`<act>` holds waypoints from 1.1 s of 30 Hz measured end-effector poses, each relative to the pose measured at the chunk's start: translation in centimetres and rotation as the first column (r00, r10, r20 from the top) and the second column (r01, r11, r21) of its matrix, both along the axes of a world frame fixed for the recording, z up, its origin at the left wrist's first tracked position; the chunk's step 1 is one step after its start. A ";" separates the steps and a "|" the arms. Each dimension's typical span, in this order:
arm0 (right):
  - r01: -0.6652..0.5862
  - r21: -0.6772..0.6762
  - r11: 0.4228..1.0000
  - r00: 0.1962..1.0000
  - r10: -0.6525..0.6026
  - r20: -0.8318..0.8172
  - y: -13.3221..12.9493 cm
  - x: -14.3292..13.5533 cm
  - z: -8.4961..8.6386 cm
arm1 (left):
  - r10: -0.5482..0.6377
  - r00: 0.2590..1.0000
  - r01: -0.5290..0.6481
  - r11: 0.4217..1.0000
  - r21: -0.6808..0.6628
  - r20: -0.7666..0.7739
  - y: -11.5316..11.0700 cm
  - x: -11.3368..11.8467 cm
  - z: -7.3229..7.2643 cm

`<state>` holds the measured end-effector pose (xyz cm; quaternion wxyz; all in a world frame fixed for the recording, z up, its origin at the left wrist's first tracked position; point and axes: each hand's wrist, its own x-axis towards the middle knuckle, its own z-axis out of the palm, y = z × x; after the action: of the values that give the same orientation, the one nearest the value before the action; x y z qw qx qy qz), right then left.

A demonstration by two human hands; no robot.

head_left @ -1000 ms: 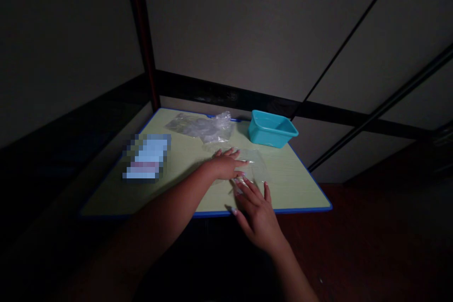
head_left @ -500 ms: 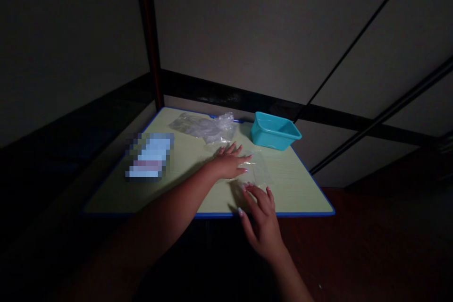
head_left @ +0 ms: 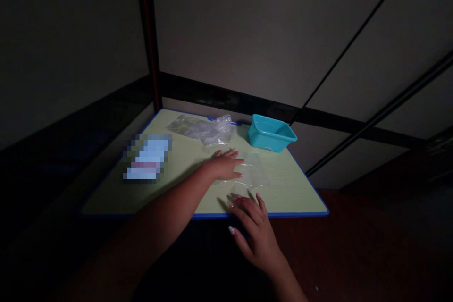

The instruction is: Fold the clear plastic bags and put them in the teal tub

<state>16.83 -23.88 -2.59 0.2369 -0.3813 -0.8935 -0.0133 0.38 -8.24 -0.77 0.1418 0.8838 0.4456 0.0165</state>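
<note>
A clear plastic bag [head_left: 258, 170] lies flattened on the pale yellow table [head_left: 290, 198]. My left hand [head_left: 226, 167] rests on its left part, palm down with the fingers spread. Nearer the front edge is my right hand [head_left: 251, 224], fingers apart and slightly bent, its fingertips by the bag's near end. Whether those fingertips touch the plastic, I cannot tell. Beyond my left hand lies a second, crumpled clear plastic bag [head_left: 212, 132].
At the back right of the table stands a turquoise plastic basket [head_left: 269, 141]. A blurred-out, phone-like flat object [head_left: 148, 158] lies on the left. Blue edging borders the table, and a panelled wall [head_left: 226, 33] rises behind it.
My right hand has drawn back toward me and slightly left, over the front edge. My left hand stays on the bag. The view has shifted slightly.
</note>
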 end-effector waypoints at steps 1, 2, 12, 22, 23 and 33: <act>0.022 0.007 1.000 1.000 -0.022 -0.002 0.1 0.1 0.0 | -0.002 1.000 0.002 1.000 0.008 0.006 0.0 0.0 0.0; 0.049 0.015 0.999 0.999 -0.049 0.000 0.2 0.1 -0.1 | -0.001 1.000 0.001 1.000 0.016 0.011 -0.1 0.1 0.1; 0.077 -0.052 0.996 0.966 -0.061 0.251 1.1 -0.3 0.4 | 0.031 0.999 -0.031 1.000 -0.004 0.017 -0.1 -0.1 0.0; 0.129 -0.083 0.988 0.980 -0.115 0.163 1.0 0.3 0.2 | 0.095 0.995 -0.094 0.994 0.065 -0.019 0.4 -0.6 -0.5; 0.149 -0.097 0.984 0.979 -0.133 0.156 1.2 0.7 0.2 | 0.109 0.994 -0.107 0.991 0.078 -0.024 0.5 -0.7 -0.5; 0.491 -0.155 0.857 0.863 -0.454 0.225 4.9 4.5 -0.5 | 0.134 0.991 -0.131 0.987 0.090 -0.030 0.8 -1.0 -1.2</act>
<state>21.33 -19.03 -3.09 0.1037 -0.6092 -0.7861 -0.0126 -0.62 -7.42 -1.95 0.0934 0.8577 0.5047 0.0295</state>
